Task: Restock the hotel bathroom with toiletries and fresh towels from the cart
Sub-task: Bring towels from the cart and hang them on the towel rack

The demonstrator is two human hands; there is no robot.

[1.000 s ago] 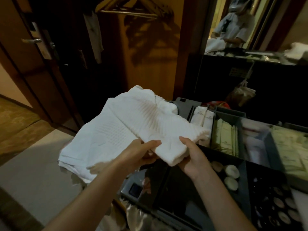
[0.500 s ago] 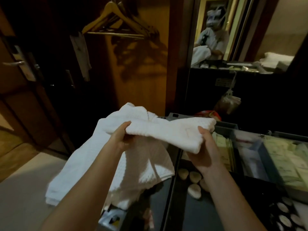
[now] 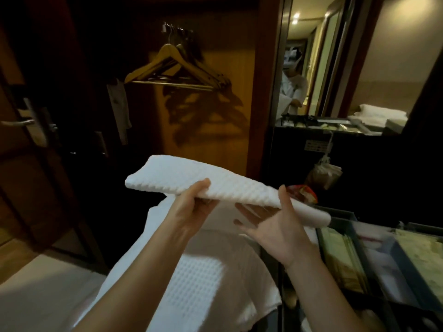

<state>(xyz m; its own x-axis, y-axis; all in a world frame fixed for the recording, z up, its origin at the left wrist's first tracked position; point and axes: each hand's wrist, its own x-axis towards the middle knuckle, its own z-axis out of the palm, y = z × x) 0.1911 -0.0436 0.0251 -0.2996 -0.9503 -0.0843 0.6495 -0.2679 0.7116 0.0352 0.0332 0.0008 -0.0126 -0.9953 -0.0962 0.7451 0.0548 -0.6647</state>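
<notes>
Both hands hold up a folded white waffle towel (image 3: 215, 180) at chest height, above the cart's left end. My left hand (image 3: 189, 207) grips its near edge, thumb on top. My right hand (image 3: 275, 226) lies under the towel's right part with fingers spread and straight, its thumb hooked over the near edge. Below them a second white waffle towel (image 3: 191, 283) lies spread over the cart top. The cart's tray (image 3: 354, 238) at the right holds compartments of pale green sachets (image 3: 342, 257) and other toiletries.
Wooden hangers (image 3: 172, 65) hang in the open wardrobe straight ahead. A dark door with a metal handle (image 3: 16, 122) stands at the left. A mirror (image 3: 335, 68) over a dark counter reflects folded towels. A small bag (image 3: 323, 173) hangs below the counter.
The towel was lifted off the pile and raised, now folded flatter between both hands. My view tilted upward, so more of the hangers and the mirror shows.
</notes>
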